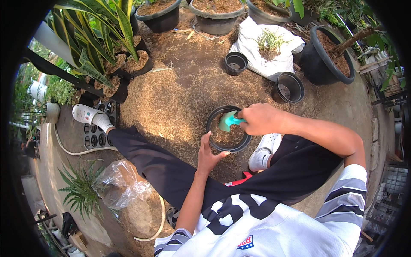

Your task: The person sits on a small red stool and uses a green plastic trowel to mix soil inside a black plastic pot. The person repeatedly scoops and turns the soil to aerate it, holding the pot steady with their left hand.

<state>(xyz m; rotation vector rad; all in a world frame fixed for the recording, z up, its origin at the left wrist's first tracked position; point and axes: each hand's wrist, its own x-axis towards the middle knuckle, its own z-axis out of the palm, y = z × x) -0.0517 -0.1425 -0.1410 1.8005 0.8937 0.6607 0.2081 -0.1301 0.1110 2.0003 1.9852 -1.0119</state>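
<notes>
A round black plant pot (244,143) stands on the ground between my legs, with brown potting mix (223,138) inside. My right hand (262,119) is closed around the handle of a turquoise hand trowel (227,121). The trowel's blade is over the inside of the pot, tilted toward its left side. At the pot's near left side is my left hand (207,159), its thumb and fingers spread along the rim. Whether it presses on the pot is hard to tell.
Two black pots, one smaller (236,63) and one larger (288,88), stand beyond, beside a white sack (252,36) bearing a small striped plant (270,43). Large planters line the back. Snake plants (102,38) stand far left, above a black cell tray (95,136). A clear plastic bag (122,182) lies nearer.
</notes>
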